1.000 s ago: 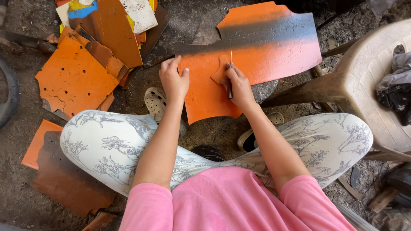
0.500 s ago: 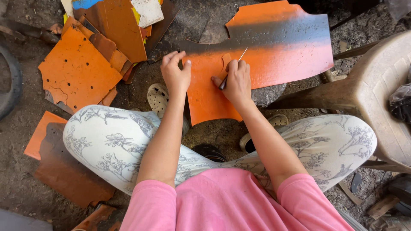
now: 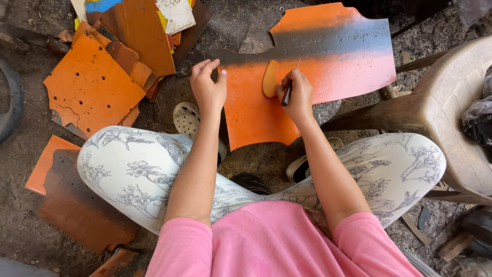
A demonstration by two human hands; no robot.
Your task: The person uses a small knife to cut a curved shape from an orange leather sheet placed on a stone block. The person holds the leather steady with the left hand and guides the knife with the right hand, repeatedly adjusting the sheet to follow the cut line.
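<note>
A large orange sheet point(image 3: 328, 56) with a dark sprayed band lies on the ground in front of me. My left hand point(image 3: 208, 88) presses on its left edge, fingers curled over the rim. My right hand point(image 3: 295, 95) is shut on a thin pointed tool point(image 3: 288, 90), its tip against the sheet. A small orange oval piece point(image 3: 270, 78) lies on the sheet just left of that hand, touching the fingers. My knees in patterned white trousers frame both arms.
A pile of orange and rusty sheet scraps point(image 3: 102, 77) lies at upper left, another rusty piece point(image 3: 72, 205) at lower left. A beige plastic stool point(image 3: 451, 102) stands at right. A perforated clog point(image 3: 187, 118) lies under the sheet's edge. A tyre point(image 3: 7, 97) sits at far left.
My right hand has shifted slightly up and right along the sheet with the tool. The oval piece now shows beside it. My left hand stays on the sheet's edge.
</note>
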